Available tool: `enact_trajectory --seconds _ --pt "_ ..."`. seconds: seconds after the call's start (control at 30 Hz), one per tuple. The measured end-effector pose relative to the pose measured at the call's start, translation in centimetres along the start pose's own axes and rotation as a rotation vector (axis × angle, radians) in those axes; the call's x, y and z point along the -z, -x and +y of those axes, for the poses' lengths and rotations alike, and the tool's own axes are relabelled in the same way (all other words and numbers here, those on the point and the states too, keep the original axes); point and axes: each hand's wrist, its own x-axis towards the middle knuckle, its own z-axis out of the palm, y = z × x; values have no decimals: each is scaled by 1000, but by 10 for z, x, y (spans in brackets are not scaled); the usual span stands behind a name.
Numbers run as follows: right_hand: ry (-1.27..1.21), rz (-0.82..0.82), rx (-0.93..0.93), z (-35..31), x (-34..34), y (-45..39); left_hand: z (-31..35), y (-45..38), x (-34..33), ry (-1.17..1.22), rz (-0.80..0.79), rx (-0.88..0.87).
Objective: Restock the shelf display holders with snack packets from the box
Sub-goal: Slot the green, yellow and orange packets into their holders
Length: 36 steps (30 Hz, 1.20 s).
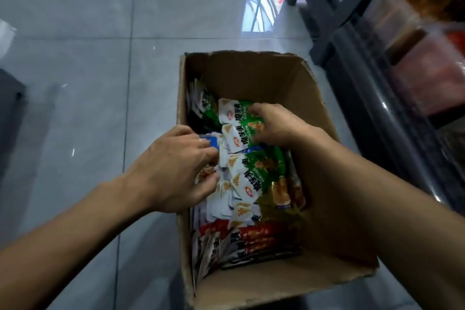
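An open cardboard box (254, 75) stands on the floor, holding several snack packets. Green and white packets (259, 168) lie in its middle and red ones (264, 239) at its near end. My left hand (173, 168) reaches in from the left side, its fingers curled round a bunch of packets that includes a blue-edged one (210, 142). My right hand (274, 124) is further in, its fingers curled over the green packets (239, 118) at the far part of the pile.
A dark shelf unit (357, 63) runs along the right, with clear display holders (402, 15) of orange and red snacks. Grey floor tiles (88, 70) spread to the left. A dark object (10, 103) sits at the left edge.
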Motion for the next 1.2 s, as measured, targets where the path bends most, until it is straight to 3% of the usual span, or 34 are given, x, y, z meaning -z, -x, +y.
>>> enact_trajectory --seconds 0.4,0.7,0.77,0.97,1.07,1.13,1.2 --pt "165 -108 -54 26 -26 -61 3 4 -9 14 103 50" --pt "97 -134 -20 25 -11 -54 7 2 -12 8 154 83" --pt "-71 -99 -17 19 10 -44 7 2 -14 15 169 85" --pt "-942 -64 51 -11 59 22 9 0 -7 52 112 134" --pt "-1296 -70 101 -32 65 52 17 -7 4 435 133 270" --pt "-1478 -122 104 -48 60 65 24 -13 13 814 261 328" --pt "-1592 -174 104 -61 49 70 30 -16 22 989 422 402"
